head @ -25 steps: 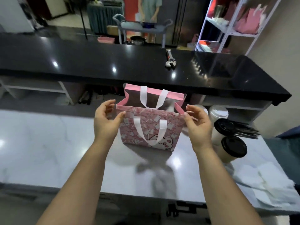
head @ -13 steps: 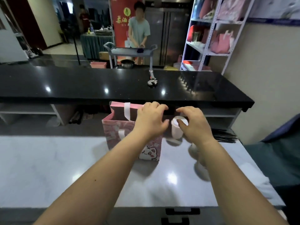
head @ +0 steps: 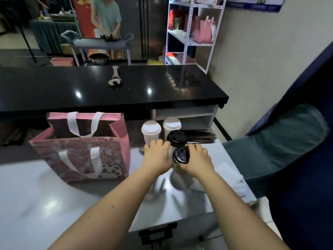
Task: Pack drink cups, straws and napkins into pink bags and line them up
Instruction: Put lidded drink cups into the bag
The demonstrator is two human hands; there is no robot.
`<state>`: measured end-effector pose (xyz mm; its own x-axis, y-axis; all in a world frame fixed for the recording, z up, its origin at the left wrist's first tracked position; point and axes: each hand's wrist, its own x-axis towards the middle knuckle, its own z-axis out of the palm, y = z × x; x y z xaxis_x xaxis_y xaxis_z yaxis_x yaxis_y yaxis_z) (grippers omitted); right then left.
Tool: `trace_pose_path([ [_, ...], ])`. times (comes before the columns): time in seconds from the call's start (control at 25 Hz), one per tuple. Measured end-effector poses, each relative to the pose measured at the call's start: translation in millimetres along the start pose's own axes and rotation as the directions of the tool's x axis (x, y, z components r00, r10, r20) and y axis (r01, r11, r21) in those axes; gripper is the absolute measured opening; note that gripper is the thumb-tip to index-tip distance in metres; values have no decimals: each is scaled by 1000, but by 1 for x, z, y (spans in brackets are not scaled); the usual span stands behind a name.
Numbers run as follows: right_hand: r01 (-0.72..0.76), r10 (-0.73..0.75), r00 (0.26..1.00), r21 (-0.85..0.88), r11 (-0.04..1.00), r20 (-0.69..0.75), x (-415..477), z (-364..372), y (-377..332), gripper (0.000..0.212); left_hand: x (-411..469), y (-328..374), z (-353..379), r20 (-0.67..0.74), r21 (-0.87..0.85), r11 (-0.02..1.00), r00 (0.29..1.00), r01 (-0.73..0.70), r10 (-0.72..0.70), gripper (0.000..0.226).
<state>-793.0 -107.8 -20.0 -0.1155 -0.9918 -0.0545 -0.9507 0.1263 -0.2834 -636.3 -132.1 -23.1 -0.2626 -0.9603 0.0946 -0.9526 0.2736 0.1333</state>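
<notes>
My hands grip one black-lidded cup (head: 180,156) between them, left (head: 157,157) and right (head: 197,159), near the counter's (head: 54,204) right edge. Bag (head: 81,150) stands open leftward, bare counter between.

Napkins (head: 232,179) blurred (part. behind wrist)

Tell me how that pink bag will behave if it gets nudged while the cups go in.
The pink bag looks like thin paper standing open and seemingly empty, so it probably slides or tips easily. Its white handles hang limp, so they likely flop. Steadying one side seems wise.
</notes>
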Motion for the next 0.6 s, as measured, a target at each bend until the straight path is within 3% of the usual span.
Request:
trace_pose_path([
  [0.12, -50, 48, 998, 55, 997, 29, 16, 24, -4, 82, 4, 6, 18, 30, -7, 998, 998, 63, -63, 48],
  [0.24, 5, -6, 1000, 60, 998, 10, 15, 33, -8, 82, 5, 2, 15, 1, 2, 993, 993, 120, -120, 51],
  [0.44, 230, -230, 973, 197, 953, -25, 10, -11, -16, 84, 6, -13, -38, -275, -68, 995, 957, 72, -88, 47],
  [0.6, 391, -373, 919, 184, 902, -126, 31, -84, -68, 79, 15, -44, -111, -414, -57, 985, 894, 161, -170, 49],
])
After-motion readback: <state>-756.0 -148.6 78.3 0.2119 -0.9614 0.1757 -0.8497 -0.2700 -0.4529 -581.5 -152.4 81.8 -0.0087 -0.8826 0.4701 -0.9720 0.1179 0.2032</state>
